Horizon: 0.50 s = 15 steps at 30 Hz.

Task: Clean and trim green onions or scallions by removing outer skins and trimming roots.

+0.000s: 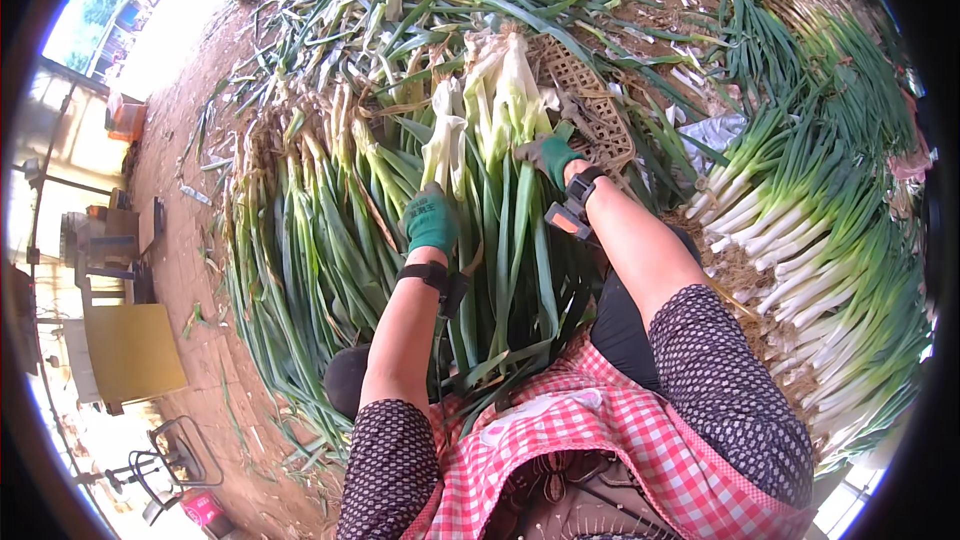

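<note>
A thick heap of long green onions [310, 210] lies before me, pale root ends away from me and green leaves toward me. My left hand [432, 223], in a green glove, is closed at the lower end of a pale, loosely sheathed green onion [445, 135]. Further right, my right hand [552, 158], gloved alike, has its fingers closed against a bunch of thick pale stalks [505, 90] with drooping outer skins. Its fingertips are partly hidden among the leaves. Both wrists wear dark straps.
A brown woven plastic basket [595, 115] lies beyond my right hand. Cleaned green onions with white stems [790, 230] are laid in rows at the right. Loose leaves [440, 10] litter the far ground. A yellow-brown panel [135, 350] and a metal-framed seat [165, 460] stand at the left.
</note>
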Available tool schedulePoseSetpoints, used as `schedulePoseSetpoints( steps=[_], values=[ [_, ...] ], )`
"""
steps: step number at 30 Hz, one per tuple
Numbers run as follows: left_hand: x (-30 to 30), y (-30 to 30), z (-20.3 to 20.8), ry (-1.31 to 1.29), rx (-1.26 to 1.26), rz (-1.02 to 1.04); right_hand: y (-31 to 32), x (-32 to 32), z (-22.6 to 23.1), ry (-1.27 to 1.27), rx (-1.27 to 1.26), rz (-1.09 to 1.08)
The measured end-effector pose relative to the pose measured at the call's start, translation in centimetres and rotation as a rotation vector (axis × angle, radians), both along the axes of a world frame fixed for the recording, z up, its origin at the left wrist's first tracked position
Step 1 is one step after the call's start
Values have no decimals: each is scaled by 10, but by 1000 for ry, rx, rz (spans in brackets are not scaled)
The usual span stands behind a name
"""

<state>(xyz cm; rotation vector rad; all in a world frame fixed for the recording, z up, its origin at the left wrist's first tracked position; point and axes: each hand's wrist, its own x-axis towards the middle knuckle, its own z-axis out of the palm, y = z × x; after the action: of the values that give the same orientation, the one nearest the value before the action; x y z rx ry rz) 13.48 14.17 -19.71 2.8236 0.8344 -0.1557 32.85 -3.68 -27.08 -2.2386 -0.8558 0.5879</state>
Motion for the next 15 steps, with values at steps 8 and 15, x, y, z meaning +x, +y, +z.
schedulePoseSetpoints(
  steps=[8,15],
  values=[
    [-24,22,79,-375,-1094,214,-7,-12,6,536,121,-588],
    [-62,46,149,-572,-1236,282,10,-51,26,645,569,-191]
  ],
)
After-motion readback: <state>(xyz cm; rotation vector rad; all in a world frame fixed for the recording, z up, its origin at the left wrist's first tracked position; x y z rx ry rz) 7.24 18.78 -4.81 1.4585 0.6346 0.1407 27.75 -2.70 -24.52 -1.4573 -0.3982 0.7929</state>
